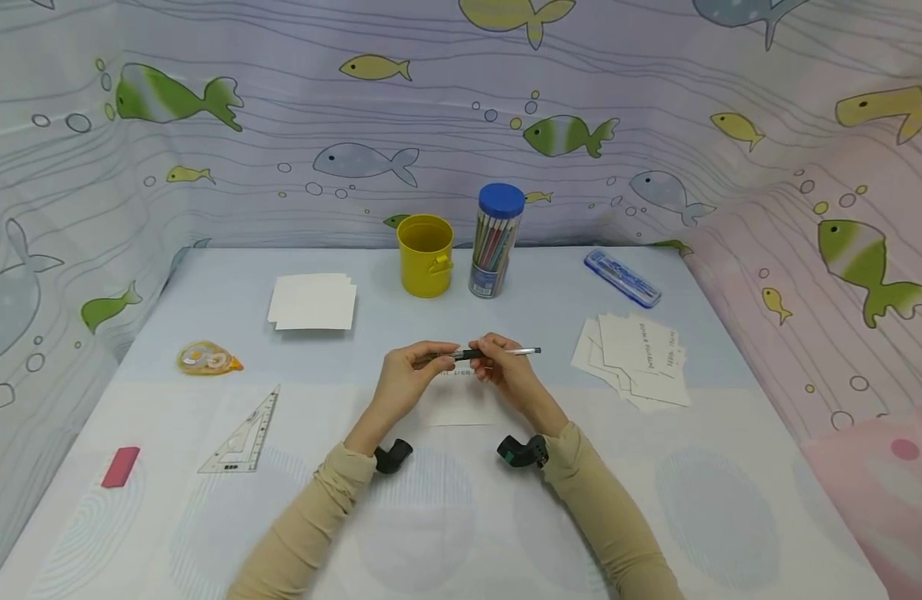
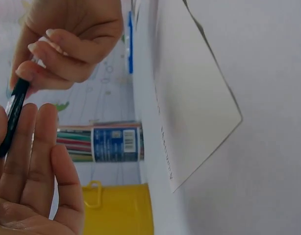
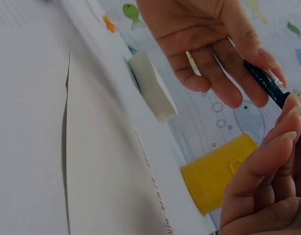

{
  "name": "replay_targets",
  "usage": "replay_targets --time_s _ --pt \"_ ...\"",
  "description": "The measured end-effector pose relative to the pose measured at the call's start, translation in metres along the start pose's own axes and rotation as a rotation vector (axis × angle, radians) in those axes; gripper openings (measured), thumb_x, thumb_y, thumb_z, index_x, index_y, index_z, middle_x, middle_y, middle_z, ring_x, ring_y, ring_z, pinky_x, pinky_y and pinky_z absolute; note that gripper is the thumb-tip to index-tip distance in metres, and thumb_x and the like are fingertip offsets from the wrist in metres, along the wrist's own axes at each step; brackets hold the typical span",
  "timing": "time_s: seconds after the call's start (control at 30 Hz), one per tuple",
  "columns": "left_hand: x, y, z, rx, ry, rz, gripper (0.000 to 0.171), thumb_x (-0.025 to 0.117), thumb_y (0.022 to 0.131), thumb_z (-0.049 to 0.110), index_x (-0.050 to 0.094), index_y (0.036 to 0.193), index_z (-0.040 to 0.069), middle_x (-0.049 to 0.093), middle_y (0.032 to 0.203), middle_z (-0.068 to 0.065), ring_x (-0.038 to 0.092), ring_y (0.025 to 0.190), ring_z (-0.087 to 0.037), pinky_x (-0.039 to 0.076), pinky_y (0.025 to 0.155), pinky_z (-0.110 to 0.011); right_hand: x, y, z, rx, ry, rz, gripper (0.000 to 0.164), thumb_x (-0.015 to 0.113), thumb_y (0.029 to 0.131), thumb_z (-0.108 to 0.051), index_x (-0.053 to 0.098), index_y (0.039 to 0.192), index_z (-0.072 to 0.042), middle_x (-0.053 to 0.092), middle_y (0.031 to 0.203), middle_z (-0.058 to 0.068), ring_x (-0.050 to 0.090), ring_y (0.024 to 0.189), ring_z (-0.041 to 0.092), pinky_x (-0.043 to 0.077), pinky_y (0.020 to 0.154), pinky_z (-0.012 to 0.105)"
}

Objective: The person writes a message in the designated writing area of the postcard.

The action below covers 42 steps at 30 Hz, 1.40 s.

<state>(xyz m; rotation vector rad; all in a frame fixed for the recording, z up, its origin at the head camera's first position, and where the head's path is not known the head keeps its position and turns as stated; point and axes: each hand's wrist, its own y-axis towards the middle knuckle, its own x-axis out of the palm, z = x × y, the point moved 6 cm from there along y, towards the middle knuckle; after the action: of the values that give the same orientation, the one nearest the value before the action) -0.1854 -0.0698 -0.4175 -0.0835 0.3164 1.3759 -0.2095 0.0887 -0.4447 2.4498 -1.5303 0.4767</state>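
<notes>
A pen (image 1: 524,351) with a dark section and a clear barrel is held level between both hands, above a white card (image 1: 458,408). The left hand (image 1: 403,379) pinches the pen's dark end between thumb and fingers, its other fingers extended in the left wrist view. Farther along the pen, the right hand (image 1: 517,379) grips it with curled fingers. Lines of small handwriting (image 3: 153,183) run along the card's far side, partly hidden by the hands in the head view. The card lies on the table below, touched by neither hand.
Behind the hands stand a yellow bucket (image 1: 425,267) and a tub of pencils (image 1: 497,242). Blank cards (image 1: 313,302), correction tape (image 1: 208,358), a set square (image 1: 243,437) and a red eraser (image 1: 120,467) lie left. Written cards (image 1: 641,354) and a blue case (image 1: 622,278) lie right.
</notes>
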Motion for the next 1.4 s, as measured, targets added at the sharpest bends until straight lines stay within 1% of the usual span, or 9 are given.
replay_targets --time_s 0.13,0.23,0.4,0.57,0.7,0.8,1.0,1.2,1.4 --pt "-0.004 0.0 -0.001 -0.017 -0.024 0.016 0.024 0.066 0.092 0.014 0.071 0.113 0.004 0.074 0.106 -0.015 0.073 0.093 -0.025 0.058 0.086 -0.032 -0.003 -0.001 -0.001 -0.001 -0.002 0.012 0.027 0.041 0.104 -0.016 0.065 0.09 -0.015 0.065 0.069 -0.006 0.055 0.056 0.002 0.046 0.053 0.013" --pt "-0.005 0.0 -0.001 -0.022 -0.022 0.019 0.024 0.065 0.092 0.013 0.071 0.113 0.004 0.073 0.107 -0.016 0.073 0.093 -0.023 0.058 0.085 -0.029 -0.002 -0.001 -0.001 0.004 -0.007 -0.014 0.029 0.039 0.105 -0.017 0.066 0.092 -0.016 0.065 0.071 -0.006 0.056 0.057 0.003 0.046 0.053 0.014" --pt "-0.006 0.001 -0.001 -0.016 -0.027 0.02 0.024 0.065 0.092 0.013 0.071 0.114 0.004 0.073 0.107 -0.016 0.073 0.092 -0.021 0.058 0.085 -0.028 -0.003 -0.001 -0.004 0.005 -0.008 -0.04 0.026 0.043 0.104 -0.023 0.067 0.095 -0.016 0.066 0.074 -0.006 0.056 0.059 0.003 0.047 0.055 0.014" --pt "-0.014 0.001 0.0 -0.002 -0.037 0.049 0.025 0.064 0.093 0.014 0.07 0.113 0.002 0.073 0.106 -0.017 0.073 0.091 -0.024 0.057 0.086 -0.026 -0.012 -0.003 -0.01 -0.015 0.035 0.014 0.027 0.042 0.105 -0.022 0.066 0.094 -0.015 0.065 0.073 -0.005 0.056 0.058 0.003 0.047 0.054 0.014" --pt "-0.024 0.002 0.002 0.01 -0.064 0.077 0.025 0.062 0.094 0.012 0.068 0.115 -0.002 0.073 0.107 -0.019 0.072 0.092 -0.03 0.056 0.089 -0.024 -0.02 -0.004 -0.017 -0.06 0.11 0.064 0.028 0.04 0.105 -0.021 0.066 0.094 -0.016 0.067 0.074 -0.004 0.055 0.058 0.004 0.044 0.052 0.015" --pt "-0.031 0.002 0.004 0.016 -0.082 0.094 0.026 0.061 0.095 0.01 0.067 0.116 -0.005 0.072 0.108 -0.021 0.072 0.093 -0.031 0.055 0.091 -0.022 -0.022 -0.005 -0.021 -0.086 0.161 0.072 0.028 0.041 0.105 -0.023 0.067 0.096 -0.016 0.068 0.076 -0.003 0.056 0.058 0.005 0.045 0.052 0.015" --pt "-0.04 0.003 0.005 0.016 -0.099 0.115 0.025 0.058 0.096 0.007 0.066 0.116 -0.006 0.07 0.11 -0.024 0.073 0.089 -0.018 0.053 0.092 -0.02 -0.026 -0.006 -0.024 -0.106 0.195 0.073 0.03 0.042 0.105 -0.026 0.07 0.102 -0.016 0.068 0.08 -0.002 0.057 0.06 0.005 0.047 0.053 0.015" --pt "-0.045 0.003 0.006 0.016 -0.096 0.121 0.027 0.058 0.097 0.009 0.065 0.118 -0.006 0.069 0.112 -0.025 0.072 0.092 -0.023 0.053 0.091 -0.018 -0.033 -0.008 -0.026 -0.112 0.176 0.083 0.038 0.033 0.107 -0.022 0.071 0.105 -0.017 0.068 0.082 -0.001 0.059 0.06 0.006 0.048 0.053 0.016" --pt "-0.049 0.002 0.006 0.003 -0.092 0.144 0.027 0.059 0.096 0.007 0.065 0.119 -0.005 0.068 0.116 -0.023 0.07 0.096 -0.017 0.053 0.089 -0.015 -0.04 -0.013 -0.032 -0.137 0.175 0.064 0.038 0.033 0.107 -0.021 0.07 0.108 -0.016 0.071 0.083 -0.001 0.06 0.06 0.006 0.049 0.053 0.016"
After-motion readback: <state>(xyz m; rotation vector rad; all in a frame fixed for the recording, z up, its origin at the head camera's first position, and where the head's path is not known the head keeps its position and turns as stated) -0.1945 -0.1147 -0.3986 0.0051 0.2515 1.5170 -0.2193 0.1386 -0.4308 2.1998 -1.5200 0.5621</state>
